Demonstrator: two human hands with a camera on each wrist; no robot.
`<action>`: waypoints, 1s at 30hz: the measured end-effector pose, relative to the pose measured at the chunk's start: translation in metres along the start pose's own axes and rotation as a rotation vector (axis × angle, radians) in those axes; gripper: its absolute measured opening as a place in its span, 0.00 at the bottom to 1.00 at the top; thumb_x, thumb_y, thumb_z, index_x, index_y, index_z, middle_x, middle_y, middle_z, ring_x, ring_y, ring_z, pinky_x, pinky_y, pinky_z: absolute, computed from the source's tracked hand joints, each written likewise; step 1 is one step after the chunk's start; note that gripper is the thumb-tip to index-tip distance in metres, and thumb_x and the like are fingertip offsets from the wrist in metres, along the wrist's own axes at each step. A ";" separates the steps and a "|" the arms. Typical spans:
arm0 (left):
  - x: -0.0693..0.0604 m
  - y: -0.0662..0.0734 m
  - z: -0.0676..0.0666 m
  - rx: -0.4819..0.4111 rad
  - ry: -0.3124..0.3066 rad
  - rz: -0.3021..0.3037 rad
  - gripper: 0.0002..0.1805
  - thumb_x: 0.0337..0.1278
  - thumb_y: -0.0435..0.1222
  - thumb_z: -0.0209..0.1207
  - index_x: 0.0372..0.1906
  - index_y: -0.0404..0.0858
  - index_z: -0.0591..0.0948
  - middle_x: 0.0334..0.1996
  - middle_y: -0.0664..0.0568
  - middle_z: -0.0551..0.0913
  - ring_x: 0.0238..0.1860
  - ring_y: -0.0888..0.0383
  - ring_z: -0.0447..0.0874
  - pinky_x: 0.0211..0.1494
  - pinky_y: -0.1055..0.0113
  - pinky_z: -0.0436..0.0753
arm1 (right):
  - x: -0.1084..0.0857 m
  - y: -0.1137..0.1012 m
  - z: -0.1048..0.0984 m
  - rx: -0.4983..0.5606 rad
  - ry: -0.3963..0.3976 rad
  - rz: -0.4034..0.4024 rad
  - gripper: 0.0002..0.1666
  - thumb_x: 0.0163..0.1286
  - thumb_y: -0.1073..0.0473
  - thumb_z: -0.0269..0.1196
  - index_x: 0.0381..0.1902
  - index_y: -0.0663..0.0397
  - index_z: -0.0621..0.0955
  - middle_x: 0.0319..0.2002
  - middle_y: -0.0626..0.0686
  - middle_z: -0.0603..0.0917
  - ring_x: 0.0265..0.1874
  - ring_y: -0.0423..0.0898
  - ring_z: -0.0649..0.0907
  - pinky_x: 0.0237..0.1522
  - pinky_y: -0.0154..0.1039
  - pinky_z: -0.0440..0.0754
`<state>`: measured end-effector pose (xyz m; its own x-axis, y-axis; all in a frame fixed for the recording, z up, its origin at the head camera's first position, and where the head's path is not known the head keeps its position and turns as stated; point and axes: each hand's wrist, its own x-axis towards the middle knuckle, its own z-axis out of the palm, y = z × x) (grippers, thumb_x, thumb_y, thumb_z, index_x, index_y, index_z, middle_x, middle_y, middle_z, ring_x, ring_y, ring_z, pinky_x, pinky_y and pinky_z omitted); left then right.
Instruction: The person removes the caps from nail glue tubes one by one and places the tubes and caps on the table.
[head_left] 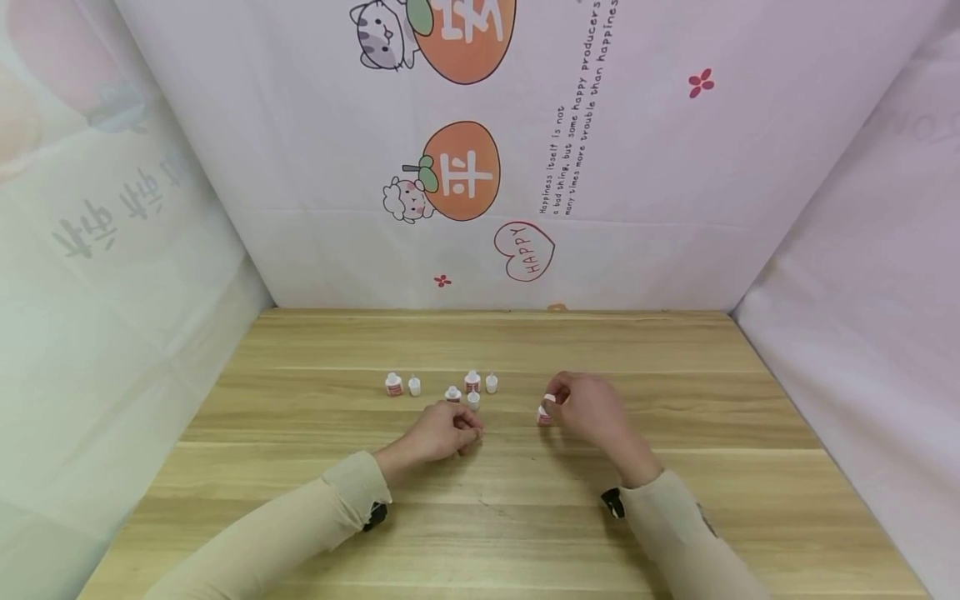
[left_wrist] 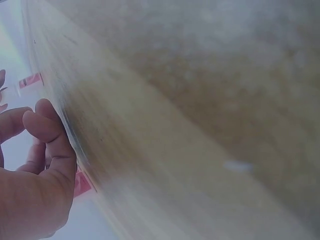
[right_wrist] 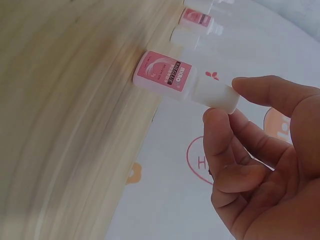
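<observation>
In the right wrist view a small nail glue bottle with a pink label stands on the wooden table. My right hand pinches its white cap between thumb and fingertips. To the left, my left hand lies low by the table, fingers loosely bent, holding nothing. Just beyond it are an uncapped bottle, partly hidden by the hand, and a white cap. Behind these stand another uncapped bottle and its neighbouring cap. Farther left are a third uncapped bottle and a cap.
The wooden table meets a printed white cloth wall at its back edge. White cloth also hangs along the left side and the right side.
</observation>
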<state>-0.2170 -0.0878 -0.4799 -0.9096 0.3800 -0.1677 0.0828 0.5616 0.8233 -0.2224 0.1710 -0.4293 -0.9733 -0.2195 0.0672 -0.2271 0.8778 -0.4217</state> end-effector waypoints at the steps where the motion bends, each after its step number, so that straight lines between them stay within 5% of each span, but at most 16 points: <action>1: 0.000 0.000 0.000 0.001 -0.001 -0.004 0.05 0.61 0.32 0.62 0.40 0.36 0.84 0.28 0.49 0.84 0.25 0.60 0.80 0.25 0.69 0.81 | 0.000 -0.001 0.001 -0.001 -0.003 0.000 0.06 0.64 0.53 0.67 0.35 0.47 0.84 0.28 0.44 0.84 0.26 0.40 0.77 0.33 0.38 0.75; 30: 0.003 -0.002 0.003 -0.031 0.002 -0.022 0.06 0.60 0.33 0.63 0.41 0.36 0.84 0.28 0.50 0.85 0.25 0.60 0.83 0.24 0.70 0.80 | 0.004 -0.032 0.017 -0.040 -0.019 -0.035 0.06 0.63 0.51 0.69 0.34 0.45 0.84 0.26 0.41 0.82 0.27 0.40 0.77 0.35 0.39 0.75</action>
<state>-0.2190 -0.0860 -0.4836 -0.9120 0.3663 -0.1845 0.0505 0.5466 0.8359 -0.2183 0.1348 -0.4307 -0.9639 -0.2587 0.0637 -0.2630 0.8855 -0.3830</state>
